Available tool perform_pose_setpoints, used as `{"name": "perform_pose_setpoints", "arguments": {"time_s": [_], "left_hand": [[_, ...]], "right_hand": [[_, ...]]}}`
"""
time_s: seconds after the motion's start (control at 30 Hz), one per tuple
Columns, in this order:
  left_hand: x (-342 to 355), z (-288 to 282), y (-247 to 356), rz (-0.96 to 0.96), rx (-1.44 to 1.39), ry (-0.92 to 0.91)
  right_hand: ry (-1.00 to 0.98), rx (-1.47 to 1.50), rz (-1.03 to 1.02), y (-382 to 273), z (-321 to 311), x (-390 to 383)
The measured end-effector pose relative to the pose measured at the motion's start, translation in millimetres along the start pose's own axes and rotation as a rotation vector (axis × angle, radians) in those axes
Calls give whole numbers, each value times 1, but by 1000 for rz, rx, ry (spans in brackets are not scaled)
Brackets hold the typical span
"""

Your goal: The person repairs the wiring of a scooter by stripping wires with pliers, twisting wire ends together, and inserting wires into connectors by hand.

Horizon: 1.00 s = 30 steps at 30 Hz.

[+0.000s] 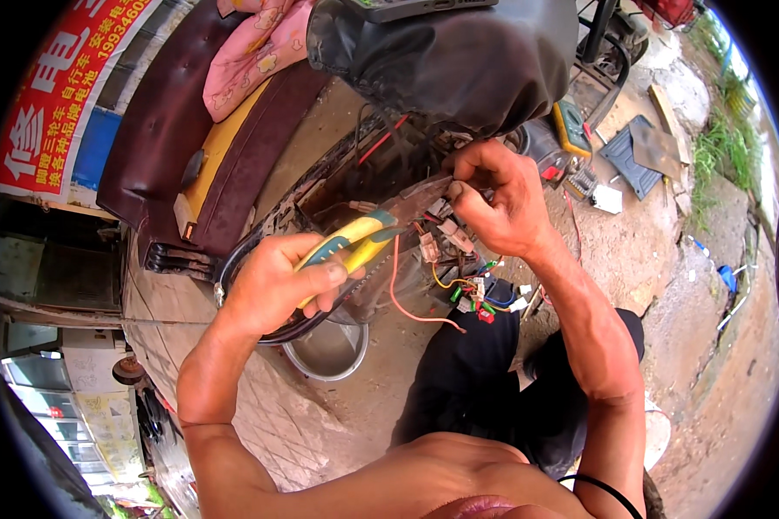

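Observation:
My left hand [299, 275] is closed around pliers [355, 238] with yellow and green handles. Their handles come together toward a strip of clear, crumpled plastic [421, 197]; the jaws do not show clearly. Thumb and forefinger of my right hand [498, 197] are pinched at the strip's upper end, and what lies between them is too small to make out. Beneath, a salmon-coloured wire [400, 298] hangs loose with a bare-looking end. Pale wire connectors [446, 240] sit just below my right hand, and a bunch of coloured plugs [486, 298] lies lower, by my knee.
A black cover [459, 78] bulges over the vehicle's front. Left of the open frame stands a maroon seat [160, 104] with a pink cloth [255, 73]. A metal basin [329, 350] holds liquid below. A yellow-green meter [571, 128] and a dark plate [629, 163] lie at right.

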<state>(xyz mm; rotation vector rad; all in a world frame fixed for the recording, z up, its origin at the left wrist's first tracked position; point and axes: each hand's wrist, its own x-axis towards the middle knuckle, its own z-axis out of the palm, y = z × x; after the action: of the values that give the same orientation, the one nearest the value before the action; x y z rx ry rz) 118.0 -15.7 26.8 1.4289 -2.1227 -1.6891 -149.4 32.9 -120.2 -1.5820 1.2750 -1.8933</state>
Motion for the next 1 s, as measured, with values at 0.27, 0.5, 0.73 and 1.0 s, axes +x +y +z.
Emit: {"name": "perform_pose_setpoints", "arguments": {"time_s": [0.27,0.5,0.73,1.0], "left_hand": [[-2,-5,-4,-7,62,16],[1,-4,-22,459,490,163],[0,2,-16,512,629,236],[1,7,-12,345,552,246]], "right_hand": [[-29,17,60,-6,1,-6],[-24,15,148,-6,6,-4],[-19,-28,182,-10,6,0],[-48,-35,235,-12,1,-1]]}}
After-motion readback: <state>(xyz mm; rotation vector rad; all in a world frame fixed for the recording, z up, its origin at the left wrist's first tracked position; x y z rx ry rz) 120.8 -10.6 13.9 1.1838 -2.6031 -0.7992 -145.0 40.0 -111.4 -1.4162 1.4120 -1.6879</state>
